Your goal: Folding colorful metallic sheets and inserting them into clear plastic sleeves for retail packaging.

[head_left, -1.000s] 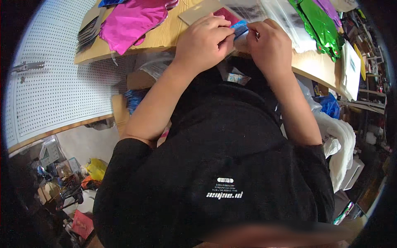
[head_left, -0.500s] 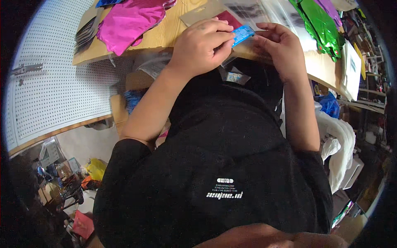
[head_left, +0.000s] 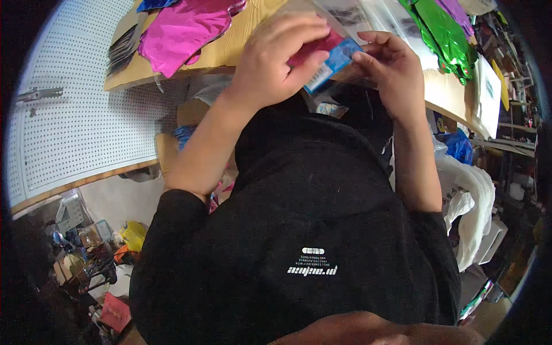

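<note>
A flat blue packet [head_left: 332,62] with a pale printed label is between my two hands at the table's front edge. My left hand [head_left: 277,60], slightly blurred, has curled fingers and its thumb lies over the packet's left part; the fingers' undersides are hidden. At the packet's right corner, my right hand [head_left: 392,72] pinches it with thumb and forefinger, the other fingers bent. Just behind the packet, partly covered by my left hand, shows a red flat piece [head_left: 305,53]. Clear plastic bags [head_left: 368,17] lie beyond my hands.
Folded shiny pink foil [head_left: 178,34] lies on the wooden table [head_left: 227,54] at left, beside a stack of dark-edged sheets [head_left: 122,50]. Green foil [head_left: 443,37] drapes over the right side. A white perforated board [head_left: 86,121] stands left; white plastic bags [head_left: 468,184] hang at right.
The blue packet now shows more of its face and hangs lower toward me, its label visible. My left fingers have lifted away from the thumb. The red piece appears nearer.
</note>
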A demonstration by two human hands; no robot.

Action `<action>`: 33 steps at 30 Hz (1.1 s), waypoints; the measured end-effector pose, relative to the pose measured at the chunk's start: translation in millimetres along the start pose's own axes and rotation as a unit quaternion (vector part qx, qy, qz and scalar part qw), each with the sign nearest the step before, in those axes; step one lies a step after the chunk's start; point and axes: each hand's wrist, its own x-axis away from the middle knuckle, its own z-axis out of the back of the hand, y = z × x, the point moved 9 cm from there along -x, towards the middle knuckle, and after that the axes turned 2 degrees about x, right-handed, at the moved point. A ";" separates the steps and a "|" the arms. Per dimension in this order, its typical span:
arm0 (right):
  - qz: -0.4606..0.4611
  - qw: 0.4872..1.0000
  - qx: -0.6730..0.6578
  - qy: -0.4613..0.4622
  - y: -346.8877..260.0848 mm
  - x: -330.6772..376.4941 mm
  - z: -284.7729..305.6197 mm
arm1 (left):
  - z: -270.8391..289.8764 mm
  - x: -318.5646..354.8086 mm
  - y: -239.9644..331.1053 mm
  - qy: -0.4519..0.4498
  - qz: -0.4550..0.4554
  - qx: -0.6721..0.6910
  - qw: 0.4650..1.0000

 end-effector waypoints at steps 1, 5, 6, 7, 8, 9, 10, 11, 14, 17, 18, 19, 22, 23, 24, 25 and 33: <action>0.000 1.000 0.000 -0.002 -4.9 5.2 0.3 | 4.0 -8.6 6.7 0.010 -0.009 -0.046 0.999; 0.032 0.997 -0.052 -0.048 -27.3 18.1 -4.5 | -4.5 -40.3 29.5 -0.170 0.028 -0.018 0.985; 0.040 0.994 -0.075 -0.062 -31.7 18.9 -7.0 | -6.8 -39.6 29.3 -0.168 0.027 -0.019 0.985; 0.042 0.994 -0.074 -0.063 -34.3 19.2 -8.3 | -16.0 -35.3 20.2 -0.191 0.072 0.016 0.979; 0.046 0.995 -0.074 -0.044 -37.2 19.0 -6.6 | -22.5 -31.0 13.4 -0.214 0.117 0.051 0.969; 0.050 0.996 -0.075 -0.024 -38.2 18.6 -3.6 | -16.0 -32.9 17.1 -0.192 0.126 0.044 0.972; 0.050 0.996 -0.075 -0.020 -35.4 20.7 -1.0 | -6.0 -48.3 33.6 -0.194 0.124 0.046 0.972; 0.035 0.992 -0.115 -0.028 -25.3 24.7 1.0 | 0.9 -57.9 28.1 -0.220 0.314 0.108 0.917; 0.027 0.989 -0.134 -0.052 -13.5 36.1 -7.2 | -2.5 -9.5 -5.5 -0.148 0.471 0.202 0.846; -0.001 0.990 -0.132 -0.045 -7.0 38.1 -12.7 | -1.9 15.3 -29.9 0.027 0.353 0.317 0.880; -0.021 0.981 -0.193 -0.017 -2.2 37.7 -9.6 | -5.2 22.4 -29.3 0.044 0.388 0.362 0.846; -0.041 0.967 -0.252 0.012 2.6 38.1 -6.9 | -9.2 29.2 -28.4 0.061 0.423 0.406 0.808; -0.018 0.968 -0.250 0.031 -4.4 39.8 -4.8 | 15.1 15.5 -4.0 0.200 0.296 0.276 0.893; -0.018 0.968 -0.250 0.031 -6.9 41.2 -5.5 | 21.0 15.0 4.1 0.200 0.296 0.275 0.893; -0.017 0.973 -0.230 0.028 -11.0 44.7 -5.8 | 36.5 -7.5 37.1 0.138 0.223 0.120 0.958; -0.016 0.978 -0.207 0.024 -14.0 48.0 -6.9 | 41.8 -24.6 62.9 0.073 0.141 -0.038 0.987; 0.024 0.987 -0.157 -0.019 -33.0 58.7 -17.3 | 15.7 -46.3 82.8 -0.060 0.050 -0.034 0.996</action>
